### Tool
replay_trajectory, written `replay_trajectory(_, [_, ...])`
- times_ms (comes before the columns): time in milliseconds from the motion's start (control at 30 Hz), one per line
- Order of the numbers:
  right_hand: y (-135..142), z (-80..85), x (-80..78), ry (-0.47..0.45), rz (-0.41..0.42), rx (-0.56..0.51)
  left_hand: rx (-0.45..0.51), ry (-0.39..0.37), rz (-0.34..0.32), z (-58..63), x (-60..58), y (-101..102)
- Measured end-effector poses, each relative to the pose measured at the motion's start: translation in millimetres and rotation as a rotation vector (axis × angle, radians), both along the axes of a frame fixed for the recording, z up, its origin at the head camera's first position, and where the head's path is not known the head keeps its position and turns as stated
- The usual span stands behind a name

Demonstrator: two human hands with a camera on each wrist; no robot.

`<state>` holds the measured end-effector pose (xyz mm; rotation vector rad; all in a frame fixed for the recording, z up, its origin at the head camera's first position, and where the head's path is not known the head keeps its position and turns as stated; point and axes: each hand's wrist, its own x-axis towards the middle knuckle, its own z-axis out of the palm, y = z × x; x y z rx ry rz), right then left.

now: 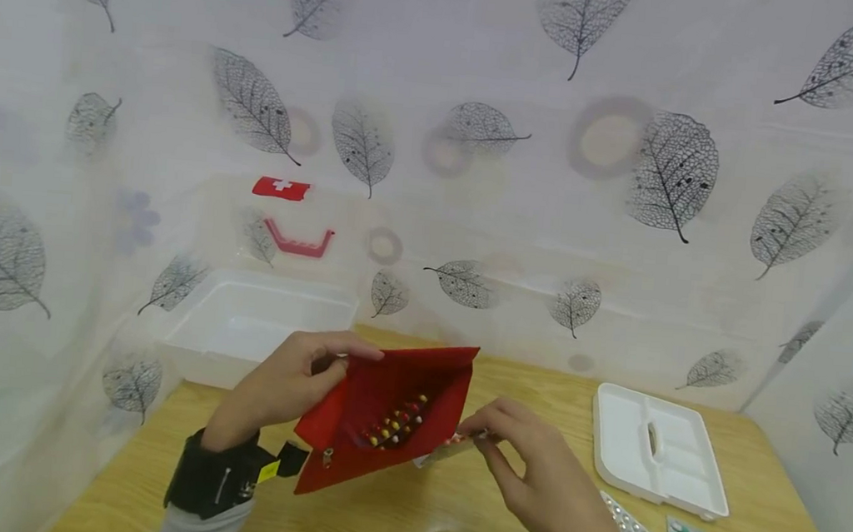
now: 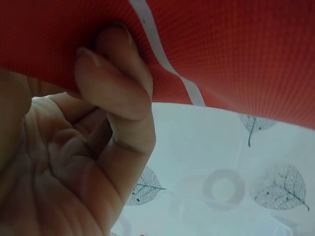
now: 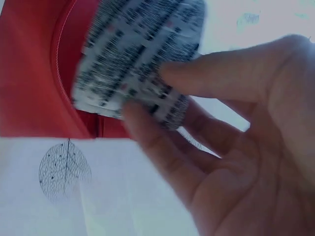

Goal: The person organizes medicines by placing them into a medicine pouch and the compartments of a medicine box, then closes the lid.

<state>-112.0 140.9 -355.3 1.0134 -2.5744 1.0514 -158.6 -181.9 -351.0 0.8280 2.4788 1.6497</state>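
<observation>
Red pouch (image 1: pixel 350 470) – L hand (image 1: pixel 285 380) pinching its edge – R hand (image 1: pixel 535 462), angled in, pinching blister pk (image 3: pixel 135 54).

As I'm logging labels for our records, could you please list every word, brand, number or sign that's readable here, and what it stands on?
No words, brands or numbers are readable.
A white cross: on the red label above the red handle.
Print on the foil-backed blister pack in the right hand: too blurred to read.
Yellow tag on the left wrist's black strap: any marks too small to read.
</observation>
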Motion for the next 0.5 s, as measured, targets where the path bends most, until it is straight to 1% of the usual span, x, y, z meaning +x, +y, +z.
replay_trajectory(67, [-5.7, 1.1, 1.0, 0.063, -0.004, -0.029, -0.001, 0.008, -0.021, -0.7, 0.2, 1.3])
replay_trajectory(200, [-14.1, -0.7, -0.2, 0.138, 0.011, -0.053, -0.016, 0.043, -0.042, -1.5, 0.4, 3.9])
replay_trajectory(367, [-24.6, -7.0, -2.8, 0.164, 0.068, -0.073, -0.036, 0.088, -0.063, -0.1, 2.5, 9.1])
replay_trajectory(500, [-35.6, -13.3, -2.0, 0.168, 0.071, -0.042, -0.060, 0.128, -0.081, 2.3, 4.9, 13.4])
